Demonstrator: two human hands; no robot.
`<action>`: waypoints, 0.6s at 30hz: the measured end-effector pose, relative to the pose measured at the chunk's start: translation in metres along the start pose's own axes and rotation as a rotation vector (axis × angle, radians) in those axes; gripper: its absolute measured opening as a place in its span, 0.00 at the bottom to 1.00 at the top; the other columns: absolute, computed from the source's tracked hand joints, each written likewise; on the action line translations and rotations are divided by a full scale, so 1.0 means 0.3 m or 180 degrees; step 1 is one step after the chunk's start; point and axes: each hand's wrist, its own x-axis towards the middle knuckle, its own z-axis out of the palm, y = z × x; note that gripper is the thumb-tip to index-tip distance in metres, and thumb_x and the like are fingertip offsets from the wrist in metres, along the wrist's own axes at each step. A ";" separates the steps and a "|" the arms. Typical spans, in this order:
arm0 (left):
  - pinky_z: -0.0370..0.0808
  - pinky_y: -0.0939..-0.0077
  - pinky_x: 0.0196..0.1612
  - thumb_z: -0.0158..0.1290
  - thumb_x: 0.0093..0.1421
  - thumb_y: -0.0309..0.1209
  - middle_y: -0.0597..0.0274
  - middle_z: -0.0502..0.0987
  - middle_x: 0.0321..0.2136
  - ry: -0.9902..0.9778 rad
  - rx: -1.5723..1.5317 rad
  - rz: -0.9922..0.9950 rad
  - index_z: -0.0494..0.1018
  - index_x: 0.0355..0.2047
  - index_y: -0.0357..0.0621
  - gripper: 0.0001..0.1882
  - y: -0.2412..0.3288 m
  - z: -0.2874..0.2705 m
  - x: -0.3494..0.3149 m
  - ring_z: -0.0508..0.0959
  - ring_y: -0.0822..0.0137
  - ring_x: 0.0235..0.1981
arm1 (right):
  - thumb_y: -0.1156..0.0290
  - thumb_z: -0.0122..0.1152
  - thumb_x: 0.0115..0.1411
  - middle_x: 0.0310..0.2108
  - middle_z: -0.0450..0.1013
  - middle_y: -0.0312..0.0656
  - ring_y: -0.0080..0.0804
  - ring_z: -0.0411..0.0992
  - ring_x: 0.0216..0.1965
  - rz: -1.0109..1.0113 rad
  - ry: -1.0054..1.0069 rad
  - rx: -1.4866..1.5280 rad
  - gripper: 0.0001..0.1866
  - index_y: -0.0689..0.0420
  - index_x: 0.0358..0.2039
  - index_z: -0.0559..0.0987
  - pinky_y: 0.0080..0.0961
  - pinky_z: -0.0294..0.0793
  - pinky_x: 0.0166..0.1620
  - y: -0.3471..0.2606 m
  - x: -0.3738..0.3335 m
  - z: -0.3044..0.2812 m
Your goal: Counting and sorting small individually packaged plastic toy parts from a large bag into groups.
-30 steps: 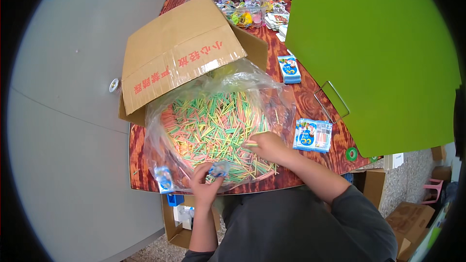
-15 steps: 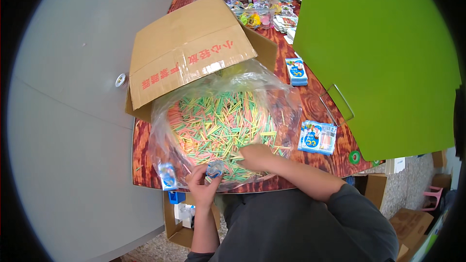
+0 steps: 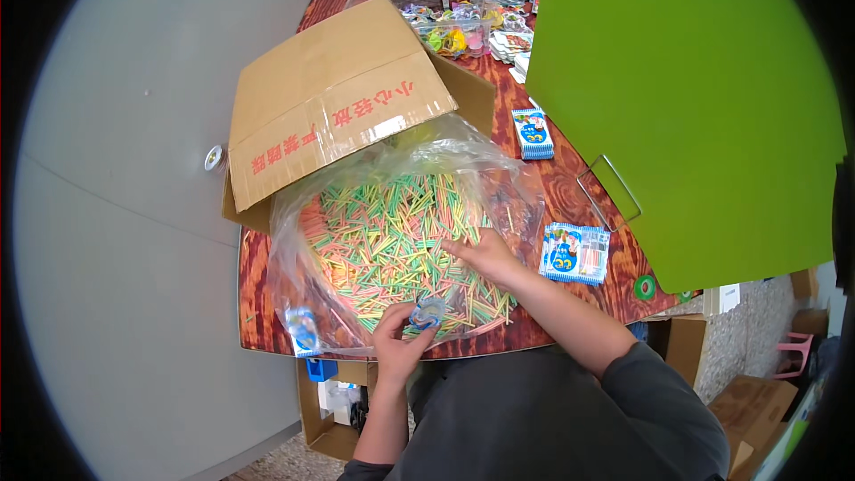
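A large heap of thin pink, green and yellow sticks [image 3: 383,232] lies in a clear plastic bag [image 3: 289,258] that spreads out of a cardboard box. At the heap's near edge, my left hand [image 3: 399,346] pinches a small clear-and-blue plastic packet [image 3: 428,312], its mouth facing up. My right hand [image 3: 488,258] is over the right side of the heap, fingers stretched to the left and touching or just above the sticks. Nothing shows in its fingers, though their undersides are hidden.
The cardboard box [image 3: 338,98] stands behind the heap. To the right lie filled blue-and-white packets [image 3: 574,254], a stack of flat packets [image 3: 533,134] and a green panel [image 3: 686,107] with a metal handle. Another packet [image 3: 303,331] lies at the near left. Clear tubs [image 3: 454,36] stand far back.
My right hand has come up from among the near sticks, moving farther away with its fingers straighter. My left hand, with the packet, has shifted right. The whole view has moved slightly.
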 end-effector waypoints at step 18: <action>0.70 0.60 0.61 0.63 0.54 0.25 0.61 0.75 0.47 -0.0810 -0.3798 -0.0978 0.73 0.46 0.41 0.19 0.003 0.116 0.015 0.74 0.60 0.53 | 0.65 0.61 0.62 0.27 0.74 0.44 0.35 0.73 0.27 -0.2044 -0.0588 -0.0871 0.12 0.63 0.32 0.80 0.32 0.71 0.31 -0.159 -0.166 0.103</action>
